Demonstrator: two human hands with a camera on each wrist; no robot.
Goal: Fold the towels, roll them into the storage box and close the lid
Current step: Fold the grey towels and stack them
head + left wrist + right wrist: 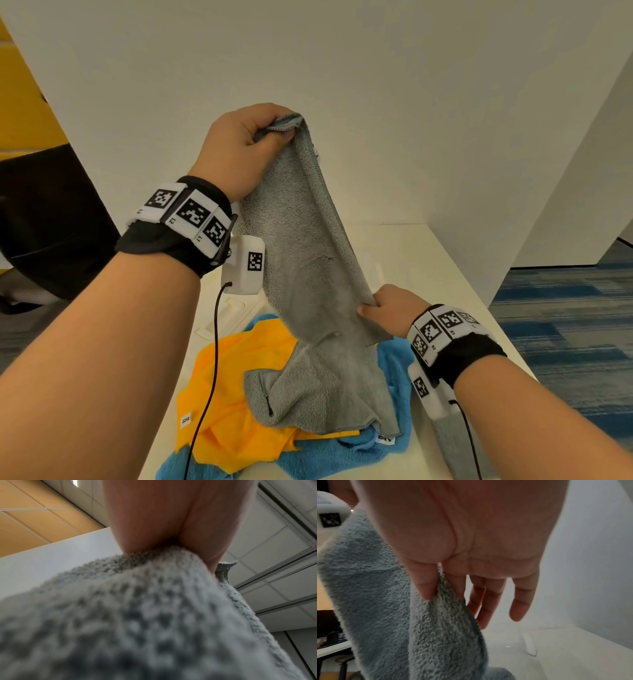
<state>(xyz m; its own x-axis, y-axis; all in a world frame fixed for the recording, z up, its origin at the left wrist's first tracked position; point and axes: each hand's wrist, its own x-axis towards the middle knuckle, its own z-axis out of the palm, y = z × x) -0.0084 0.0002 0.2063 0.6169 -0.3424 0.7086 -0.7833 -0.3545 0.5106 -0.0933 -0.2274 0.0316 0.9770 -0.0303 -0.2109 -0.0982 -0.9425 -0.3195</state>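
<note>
While the fingers (274, 132) of the left hand (236, 150) clench the top corner of the grey towel (305, 240), the right hand (387, 310) pinches its edge lower down w/ thumb & forefinger, other fingers (520, 601) loose. Towel's bottom end slumps on the yellow towel (236, 387) & blue towel (394, 359), heaped on the tabletop (445, 260). Flat white piece (226, 315) behind, prob. a lid.

Grey towel (301, 240), yellow towel (236, 387), blue towel (329, 455)
</note>
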